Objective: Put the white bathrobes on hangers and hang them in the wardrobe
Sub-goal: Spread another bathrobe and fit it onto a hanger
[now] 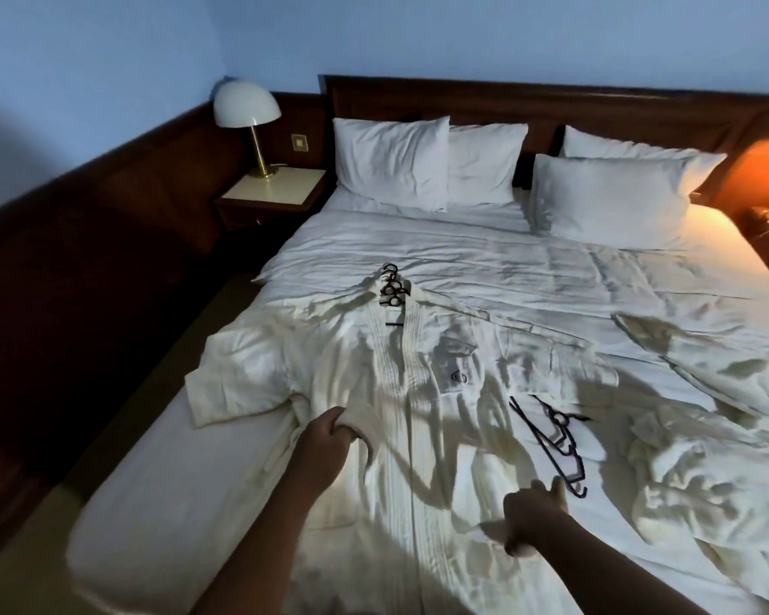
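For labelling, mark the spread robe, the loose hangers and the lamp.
spread robe (459,377), head view: the dark crest on its chest.
loose hangers (551,442), head view: middle of the dark stack.
lamp (246,104), head view: the white dome shade.

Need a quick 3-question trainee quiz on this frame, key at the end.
1. True or false: the left hand and right hand both grip the spread bathrobe.
2. The stacked hangers lie: A at the bathrobe's collar; B in the left hand; C in the right hand.
3. How many pillows lean at the headboard?
Key: 1 true; 2 A; 3 four.
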`<action>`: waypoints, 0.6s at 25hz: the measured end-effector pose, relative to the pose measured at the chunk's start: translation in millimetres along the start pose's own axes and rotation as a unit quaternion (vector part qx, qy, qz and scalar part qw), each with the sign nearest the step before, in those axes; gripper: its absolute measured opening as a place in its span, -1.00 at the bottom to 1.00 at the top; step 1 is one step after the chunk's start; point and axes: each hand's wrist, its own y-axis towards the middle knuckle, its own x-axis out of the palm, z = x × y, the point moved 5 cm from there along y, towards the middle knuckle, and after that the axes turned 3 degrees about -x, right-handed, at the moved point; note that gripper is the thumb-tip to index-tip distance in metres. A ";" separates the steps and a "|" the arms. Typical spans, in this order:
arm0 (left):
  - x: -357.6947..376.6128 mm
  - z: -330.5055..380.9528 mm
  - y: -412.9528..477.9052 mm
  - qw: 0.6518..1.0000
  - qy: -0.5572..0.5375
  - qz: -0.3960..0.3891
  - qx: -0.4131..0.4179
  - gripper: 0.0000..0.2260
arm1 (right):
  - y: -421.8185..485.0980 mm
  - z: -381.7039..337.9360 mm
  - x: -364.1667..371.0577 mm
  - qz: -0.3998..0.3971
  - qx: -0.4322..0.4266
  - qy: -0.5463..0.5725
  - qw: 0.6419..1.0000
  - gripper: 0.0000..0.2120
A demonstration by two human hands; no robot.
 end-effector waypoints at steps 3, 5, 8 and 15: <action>-0.6 18.4 4.9 1.000 -0.017 -0.018 0.015 -0.77 | -8.4 -2.0 -37.3 0.043 -0.030 0.117 0.992 -0.47; -2.4 28.1 6.0 0.999 -0.039 -0.029 0.018 -0.76 | -17.7 -7.5 -68.8 0.066 -0.068 0.226 0.970 -0.46; -4.9 47.2 3.2 0.995 -0.087 -0.042 0.034 -0.75 | -27.8 -4.4 -107.7 0.142 -0.098 0.443 0.880 -0.48; 3.2 94.5 14.9 0.981 -0.111 -0.103 0.120 -0.82 | -53.8 -19.7 -177.5 0.113 -0.212 0.464 0.853 -0.77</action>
